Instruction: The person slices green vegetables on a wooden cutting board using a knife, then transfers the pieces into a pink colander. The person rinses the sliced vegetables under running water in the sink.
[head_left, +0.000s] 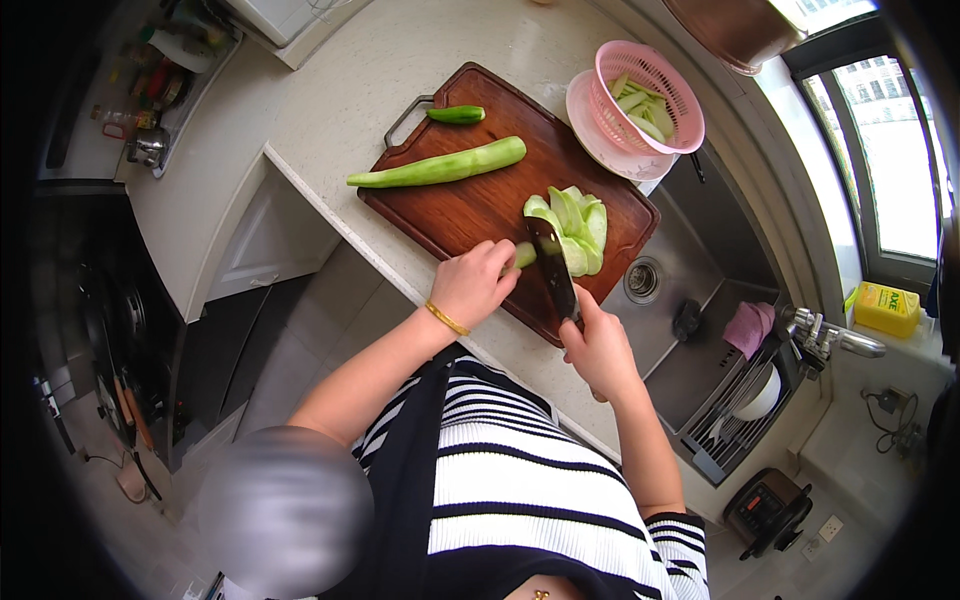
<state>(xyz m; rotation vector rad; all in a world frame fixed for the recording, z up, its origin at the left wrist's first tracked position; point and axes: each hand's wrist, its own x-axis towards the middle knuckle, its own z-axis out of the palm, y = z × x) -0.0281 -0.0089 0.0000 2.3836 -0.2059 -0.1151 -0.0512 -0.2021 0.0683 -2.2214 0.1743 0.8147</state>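
A dark-bladed kitchen knife (553, 259) is gripped by its handle in my right hand (604, 346). Its blade stands beside a short piece of peeled green vegetable (524, 255), which my left hand (475, 278) holds down on the wooden cutting board (480, 214). Thin oval slices (576, 225) are heaped just beyond the blade. A long peeled gourd or cucumber (442, 165) lies across the board's left part, its thin end over the edge. Near the metal handle rests a short green end piece (456, 115).
A pink plastic colander (694, 112) with slices inside stands on a plate (581, 112) at the board's far right. Right of the board is a steel sink (667, 232) with a faucet (832, 334) and dish rack (739, 427). A yellow bottle (887, 308) stands by the window.
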